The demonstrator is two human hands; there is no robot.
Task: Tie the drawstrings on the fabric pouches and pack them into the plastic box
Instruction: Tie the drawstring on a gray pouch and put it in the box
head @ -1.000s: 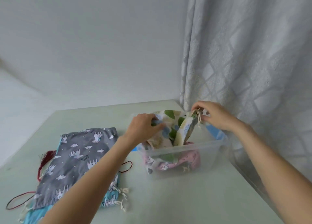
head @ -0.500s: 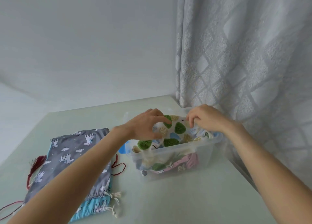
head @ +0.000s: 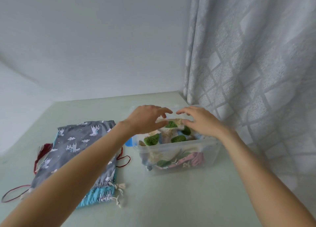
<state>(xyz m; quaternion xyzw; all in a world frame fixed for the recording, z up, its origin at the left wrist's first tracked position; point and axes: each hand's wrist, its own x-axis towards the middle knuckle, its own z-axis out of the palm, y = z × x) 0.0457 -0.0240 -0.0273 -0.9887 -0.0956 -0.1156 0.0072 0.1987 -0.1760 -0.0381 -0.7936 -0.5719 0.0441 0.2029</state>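
Looks like a home, a room corner, not a shop or lab. Plain pale walls (head: 95,43) meeting at a corner, no shelving or signage. Full-length pale grey curtain (head: 253,59) with a woven diamond lattice hanging down at the right, behind the table edge, typical household drapery. Smooth pale green tabletop (head: 153,201) pushed against the walls. On it only domestic stuff: clear plastic box (head: 210,151) of printed fabric pouches, more cartoon-print pouches (head: 77,146) lying flat beside it. Soft, even light.
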